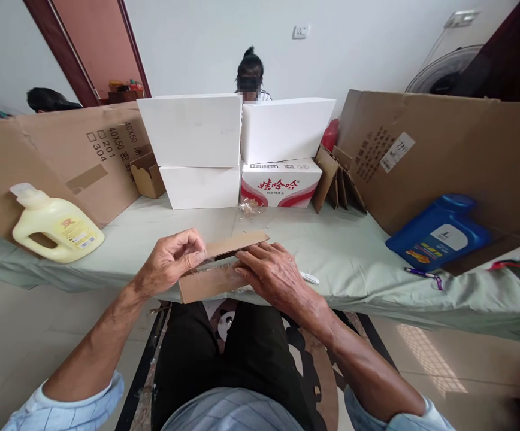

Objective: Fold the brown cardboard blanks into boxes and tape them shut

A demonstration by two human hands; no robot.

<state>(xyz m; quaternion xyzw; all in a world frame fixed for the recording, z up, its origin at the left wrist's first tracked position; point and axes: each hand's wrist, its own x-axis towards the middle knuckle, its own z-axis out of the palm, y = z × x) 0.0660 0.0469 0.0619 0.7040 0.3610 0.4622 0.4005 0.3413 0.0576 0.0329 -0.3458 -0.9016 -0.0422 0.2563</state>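
Cardboard (203,286) is lying at frame centre over the table (354,251) edge, its long axis running left to right and rising slightly to the right. Left hand (170,261) is pinching its left end. Right hand (274,273) is pressing flat on its right part, fingers stretched. Both are touching it, neither nearer.

Open tablecloth (332,239) between yellow bottle (56,230) and blue jug (440,236); white boxes (192,131) wall the back

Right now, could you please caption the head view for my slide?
Left hand pinches and right hand presses a cardboard piece at a green-covered table, yellow bottle and blue jug alongside.
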